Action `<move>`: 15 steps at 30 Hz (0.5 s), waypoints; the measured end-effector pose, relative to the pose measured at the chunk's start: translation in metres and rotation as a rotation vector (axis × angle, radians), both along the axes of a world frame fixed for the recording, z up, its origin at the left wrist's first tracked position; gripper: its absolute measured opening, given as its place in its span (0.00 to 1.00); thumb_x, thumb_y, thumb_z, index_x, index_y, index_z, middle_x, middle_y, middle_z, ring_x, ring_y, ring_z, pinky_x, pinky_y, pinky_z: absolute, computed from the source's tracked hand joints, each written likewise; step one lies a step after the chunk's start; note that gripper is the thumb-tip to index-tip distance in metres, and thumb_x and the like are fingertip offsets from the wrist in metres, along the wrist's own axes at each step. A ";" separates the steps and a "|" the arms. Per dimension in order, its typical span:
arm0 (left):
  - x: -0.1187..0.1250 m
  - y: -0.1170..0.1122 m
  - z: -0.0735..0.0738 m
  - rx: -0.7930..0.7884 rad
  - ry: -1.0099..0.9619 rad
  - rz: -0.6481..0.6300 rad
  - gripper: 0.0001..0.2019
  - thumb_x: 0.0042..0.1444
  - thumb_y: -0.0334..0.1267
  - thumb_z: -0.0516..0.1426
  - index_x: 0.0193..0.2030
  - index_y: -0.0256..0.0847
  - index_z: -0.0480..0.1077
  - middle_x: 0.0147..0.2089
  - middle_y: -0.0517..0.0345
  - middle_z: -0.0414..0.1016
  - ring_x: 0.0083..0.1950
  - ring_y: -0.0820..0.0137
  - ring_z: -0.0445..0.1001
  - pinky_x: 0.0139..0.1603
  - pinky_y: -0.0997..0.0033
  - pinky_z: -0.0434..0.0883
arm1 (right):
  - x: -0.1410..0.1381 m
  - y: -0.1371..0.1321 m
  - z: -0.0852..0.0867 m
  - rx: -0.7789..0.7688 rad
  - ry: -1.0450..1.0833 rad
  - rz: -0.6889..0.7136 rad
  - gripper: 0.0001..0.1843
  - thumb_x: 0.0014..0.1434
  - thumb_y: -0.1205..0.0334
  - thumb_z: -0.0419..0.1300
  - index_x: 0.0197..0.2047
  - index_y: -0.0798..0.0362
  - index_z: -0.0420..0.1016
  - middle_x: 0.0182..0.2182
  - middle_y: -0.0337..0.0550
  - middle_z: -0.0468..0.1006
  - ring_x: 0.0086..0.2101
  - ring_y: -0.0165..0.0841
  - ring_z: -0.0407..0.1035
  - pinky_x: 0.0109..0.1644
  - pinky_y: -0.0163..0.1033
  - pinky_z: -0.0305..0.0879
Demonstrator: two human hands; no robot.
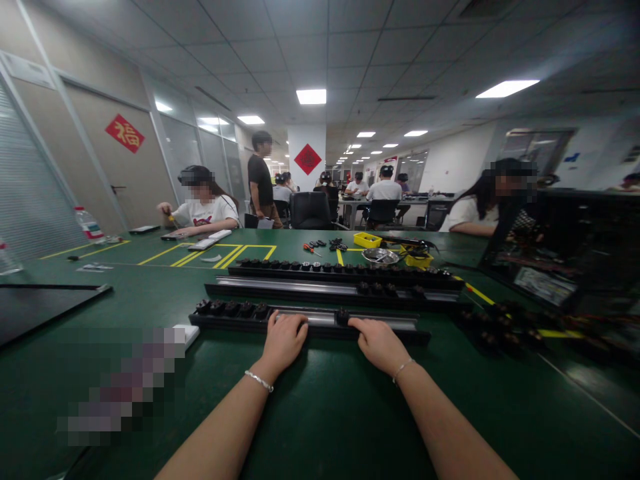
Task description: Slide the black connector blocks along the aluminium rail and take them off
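Observation:
Directly before me lies a long black rail (320, 321) with a silvery channel and several small black modules (231, 308) at its left end. My left hand (284, 341) is closed over the rail's near edge, right of those modules. One separate black module (343, 316) sits in the channel between my hands. The extended index finger of my right hand (381, 345) touches its right side; the other fingers are partly hidden beneath. Behind are a partly filled second rail (290, 288) and a third rail (240, 272) lined with modules.
Loose dark parts (505, 330) lie at right beside an open black case (555, 247). A metal bowl (380, 256), a yellow tray (367, 240) and orange-handled pliers (311, 249) lie beyond the rails. A black panel (45, 310) is at left. Co-workers sit at both sides.

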State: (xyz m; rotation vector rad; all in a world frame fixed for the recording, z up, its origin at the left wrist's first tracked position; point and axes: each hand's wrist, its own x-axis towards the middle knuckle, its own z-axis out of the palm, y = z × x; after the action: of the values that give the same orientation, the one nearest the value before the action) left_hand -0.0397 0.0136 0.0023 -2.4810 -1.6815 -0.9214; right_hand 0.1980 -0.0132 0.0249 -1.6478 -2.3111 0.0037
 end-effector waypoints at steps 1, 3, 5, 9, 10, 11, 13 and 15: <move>0.000 0.000 0.000 0.001 0.003 0.001 0.11 0.60 0.41 0.47 0.42 0.48 0.69 0.41 0.61 0.77 0.46 0.67 0.71 0.63 0.51 0.46 | 0.000 0.000 0.000 -0.001 -0.003 -0.003 0.23 0.54 0.70 0.46 0.51 0.49 0.69 0.39 0.42 0.76 0.40 0.33 0.67 0.47 0.36 0.56; 0.000 0.000 0.000 0.004 0.005 0.003 0.11 0.60 0.41 0.47 0.42 0.48 0.69 0.41 0.61 0.77 0.46 0.67 0.71 0.63 0.52 0.46 | 0.001 -0.001 0.001 0.000 -0.010 -0.011 0.22 0.54 0.69 0.46 0.51 0.48 0.69 0.38 0.42 0.76 0.40 0.32 0.68 0.46 0.36 0.56; 0.000 0.000 0.000 0.008 0.002 0.002 0.11 0.60 0.41 0.47 0.42 0.48 0.69 0.41 0.61 0.77 0.46 0.67 0.70 0.63 0.52 0.46 | 0.001 -0.001 0.002 0.004 -0.027 -0.018 0.22 0.55 0.68 0.47 0.51 0.48 0.69 0.39 0.42 0.76 0.41 0.32 0.68 0.47 0.36 0.56; -0.001 0.001 -0.002 0.004 0.001 -0.002 0.11 0.61 0.41 0.46 0.42 0.48 0.69 0.41 0.61 0.77 0.46 0.67 0.70 0.63 0.52 0.46 | 0.002 -0.003 0.004 0.019 -0.069 -0.044 0.19 0.56 0.66 0.48 0.49 0.48 0.70 0.38 0.42 0.76 0.41 0.34 0.68 0.48 0.37 0.55; -0.001 0.001 -0.002 0.002 0.002 -0.001 0.11 0.60 0.41 0.46 0.42 0.48 0.69 0.42 0.61 0.77 0.46 0.67 0.70 0.63 0.52 0.46 | 0.002 -0.004 0.004 0.023 -0.072 -0.046 0.19 0.56 0.65 0.48 0.49 0.48 0.70 0.37 0.42 0.76 0.41 0.34 0.68 0.47 0.37 0.55; -0.001 0.001 -0.002 0.001 0.002 -0.001 0.11 0.60 0.41 0.46 0.42 0.48 0.69 0.42 0.61 0.77 0.46 0.67 0.70 0.63 0.52 0.46 | 0.002 -0.004 0.005 0.026 -0.071 -0.047 0.19 0.56 0.64 0.48 0.49 0.48 0.70 0.37 0.42 0.77 0.40 0.34 0.68 0.47 0.37 0.56; -0.001 0.001 -0.001 0.001 0.001 -0.002 0.11 0.60 0.41 0.46 0.42 0.48 0.69 0.42 0.61 0.77 0.46 0.67 0.70 0.63 0.52 0.46 | 0.003 -0.004 0.005 0.032 -0.064 -0.042 0.18 0.56 0.64 0.48 0.48 0.47 0.70 0.37 0.42 0.77 0.40 0.34 0.68 0.47 0.38 0.56; -0.001 0.001 -0.001 0.003 -0.001 -0.004 0.11 0.60 0.41 0.46 0.41 0.47 0.69 0.42 0.61 0.77 0.46 0.67 0.70 0.63 0.52 0.46 | 0.003 -0.004 0.005 0.032 -0.058 -0.043 0.18 0.56 0.63 0.48 0.48 0.47 0.70 0.37 0.41 0.77 0.40 0.34 0.68 0.46 0.38 0.56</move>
State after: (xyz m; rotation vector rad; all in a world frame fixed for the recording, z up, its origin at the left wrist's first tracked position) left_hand -0.0402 0.0143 0.0013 -2.4836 -1.6748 -0.9245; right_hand 0.2009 -0.0176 0.0302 -1.7030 -2.3052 -0.0916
